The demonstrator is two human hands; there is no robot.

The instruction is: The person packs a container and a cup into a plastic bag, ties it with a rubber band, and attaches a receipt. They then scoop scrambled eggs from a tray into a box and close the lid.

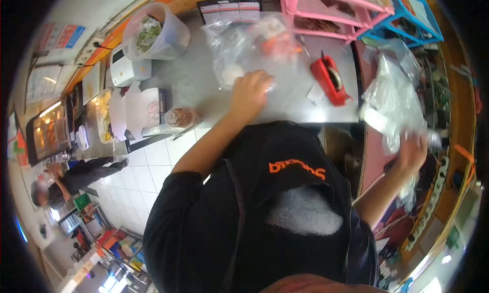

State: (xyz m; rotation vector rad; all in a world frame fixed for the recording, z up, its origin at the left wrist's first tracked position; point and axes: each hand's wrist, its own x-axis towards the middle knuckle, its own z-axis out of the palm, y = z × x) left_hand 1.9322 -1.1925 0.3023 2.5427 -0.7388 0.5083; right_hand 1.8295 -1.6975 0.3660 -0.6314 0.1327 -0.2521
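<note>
My left hand [250, 95] is closed on the near edge of a clear plastic bag [229, 51] on the metal counter [196, 81]. Blurred red and white items [277, 38] show in or under the plastic. Off to the right, my right hand [413, 153] is smeared by motion beside a heap of clear plastic bags [392, 94]; whether its fingers grip any plastic cannot be made out. Between the hands, a red tape dispenser [330, 81] lies on the counter.
Pink [331, 20] and blue [407, 18] racks stand at the back. Leftward are a bucket with greens [170, 35], a white printer [130, 69], an open white box [137, 109] and a wrapped brown item [182, 117]. Another person [76, 178] is far left.
</note>
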